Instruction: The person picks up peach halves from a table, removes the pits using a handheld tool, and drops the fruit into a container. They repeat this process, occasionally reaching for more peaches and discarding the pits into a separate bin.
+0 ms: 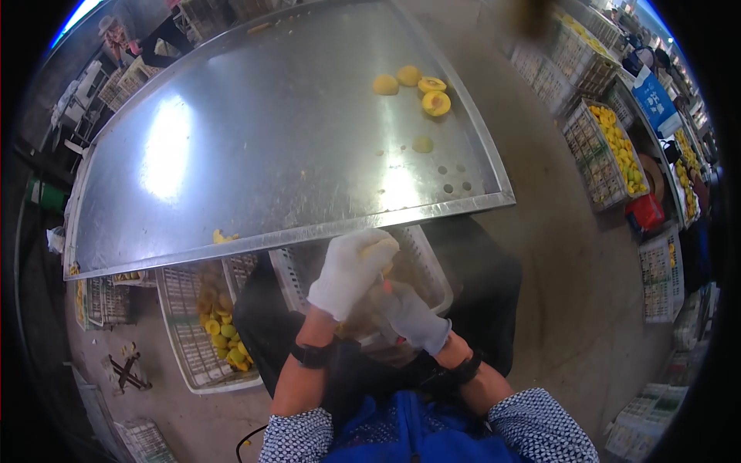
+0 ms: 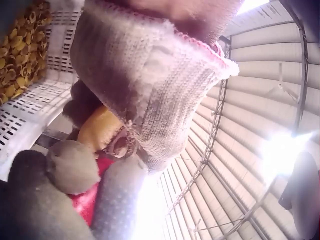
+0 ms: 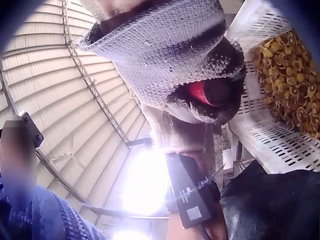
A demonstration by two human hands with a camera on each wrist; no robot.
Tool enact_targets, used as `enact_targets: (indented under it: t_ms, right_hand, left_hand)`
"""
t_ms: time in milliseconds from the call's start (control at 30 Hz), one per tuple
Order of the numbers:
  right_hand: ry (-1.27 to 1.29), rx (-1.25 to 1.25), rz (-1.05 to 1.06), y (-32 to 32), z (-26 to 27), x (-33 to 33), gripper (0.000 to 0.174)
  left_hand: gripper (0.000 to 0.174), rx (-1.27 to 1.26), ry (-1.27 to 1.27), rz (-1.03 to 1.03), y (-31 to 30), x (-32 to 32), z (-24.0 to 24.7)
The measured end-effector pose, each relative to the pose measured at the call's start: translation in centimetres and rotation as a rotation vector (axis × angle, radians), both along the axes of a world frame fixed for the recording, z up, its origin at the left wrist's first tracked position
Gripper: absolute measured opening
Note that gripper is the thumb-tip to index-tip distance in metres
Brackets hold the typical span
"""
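In the head view my left hand (image 1: 351, 274), in a white knit glove, holds a yellow peach (image 1: 380, 248) just below the table's front edge. My right hand (image 1: 417, 318), also gloved, grips a tool with a red handle (image 3: 198, 92) close against the fruit. The left wrist view shows the orange-yellow flesh of the peach between the hands, with the right hand's fingertips beside the red handle. The tool's working end is hidden. Beneath both hands stands a white slatted crate (image 1: 434, 266), holding many brown and yellow pieces in the wrist views.
A metal table (image 1: 270, 131) with a raised rim lies ahead. Several peach halves (image 1: 436, 103) sit near its right edge, beside drain holes. A crate of yellow fruit (image 1: 224, 339) stands at the lower left, another crate (image 1: 606, 154) at the right. People work in the background.
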State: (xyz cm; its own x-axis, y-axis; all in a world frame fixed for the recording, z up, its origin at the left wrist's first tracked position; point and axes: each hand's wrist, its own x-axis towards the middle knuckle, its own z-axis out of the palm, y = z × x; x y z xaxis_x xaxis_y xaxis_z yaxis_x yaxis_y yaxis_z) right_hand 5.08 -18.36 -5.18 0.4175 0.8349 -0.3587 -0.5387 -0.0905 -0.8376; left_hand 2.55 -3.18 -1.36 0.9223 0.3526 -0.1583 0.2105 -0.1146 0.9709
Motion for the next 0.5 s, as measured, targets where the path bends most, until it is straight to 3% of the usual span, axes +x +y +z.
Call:
enact_targets:
  t_ms: [67, 167, 267, 367, 467, 500]
  right_hand:
    - [-0.079, 0.006, 0.011, 0.0, 0.3, 0.1, 0.040]
    - [-0.030, -0.031, 0.063, -0.1, 0.5, 0.5, 0.043]
    - [-0.088, -0.009, 0.084, -0.3, -0.5, 0.1, 0.045]
    - [0.132, 0.002, 0.128, -0.7, 0.3, -0.2, 0.046]
    - [0.060, 0.219, -0.034, -0.4, -1.0, -1.2, 0.043]
    - [0.074, 0.190, -0.050, -0.5, -1.1, -1.2, 0.043]
  left_hand:
    - [0.023, 0.027, -0.189, 0.111, -0.6, -0.1, -1.2]
    - [0.022, -0.209, -0.115, 0.114, -0.6, -0.3, -0.8]
    - [0.023, -0.354, -0.026, -0.132, 0.9, -0.1, -1.5]
    - [0.033, -0.312, 0.030, -0.248, 1.3, 0.1, -1.1]
    - [0.045, -0.479, -0.168, -0.118, 0.0, -0.1, -2.6]
    - [0.057, -0.593, -0.224, -0.042, -0.9, -0.4, -2.8]
